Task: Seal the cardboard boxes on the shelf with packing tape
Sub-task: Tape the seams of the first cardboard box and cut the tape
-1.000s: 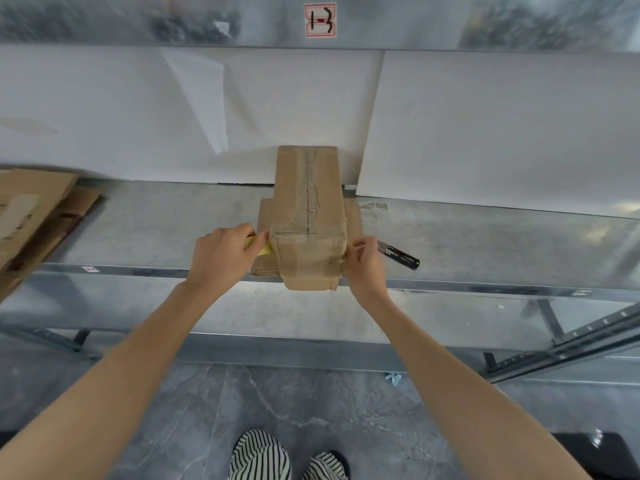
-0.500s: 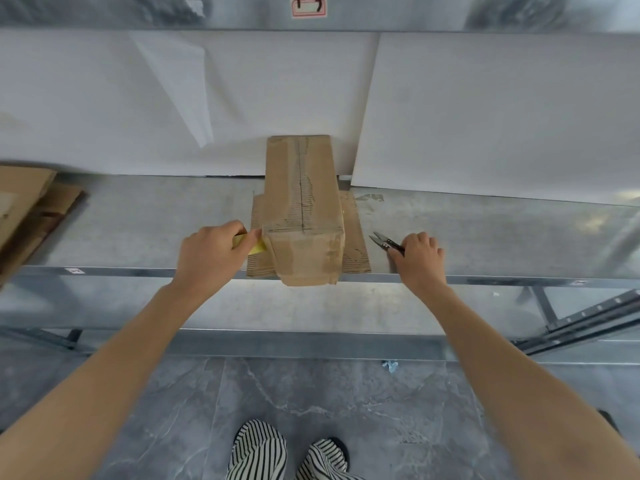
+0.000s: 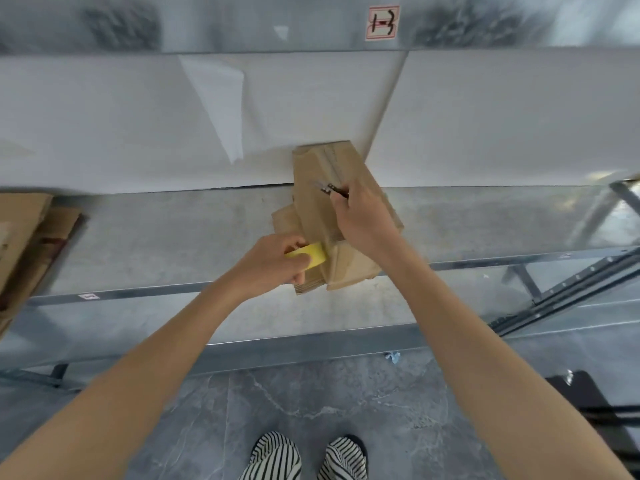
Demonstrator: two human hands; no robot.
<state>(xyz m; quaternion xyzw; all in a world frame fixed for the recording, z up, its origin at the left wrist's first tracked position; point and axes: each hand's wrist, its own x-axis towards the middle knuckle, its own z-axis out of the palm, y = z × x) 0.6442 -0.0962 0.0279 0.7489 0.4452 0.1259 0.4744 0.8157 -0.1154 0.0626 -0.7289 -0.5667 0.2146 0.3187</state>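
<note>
Two grips busy: left grip (image 3: 270, 263) holds tape roll (image 3: 310, 252) against box (image 3: 311, 171) at front edge of shelf (image 3: 156, 237); right grip (image 3: 363, 220) pinches snips (image 3: 329, 189), I judge for cutting.

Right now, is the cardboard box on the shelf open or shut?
Shut: the cardboard box has top flaps lying flat, meeting along a centre seam.

Count: 1 closed cardboard box (image 3: 310, 202) at the shelf (image 3: 173, 237) front edge. 1 yellow tape roll (image 3: 310, 254). 1 pair of snips (image 3: 332, 190). 2 hands: left hand (image 3: 270, 265), right hand (image 3: 363, 220). Flattened cardboard (image 3: 24, 230) at the shelf's left edge: at least 2 pieces. 2 striped shoes (image 3: 273, 459).
</note>
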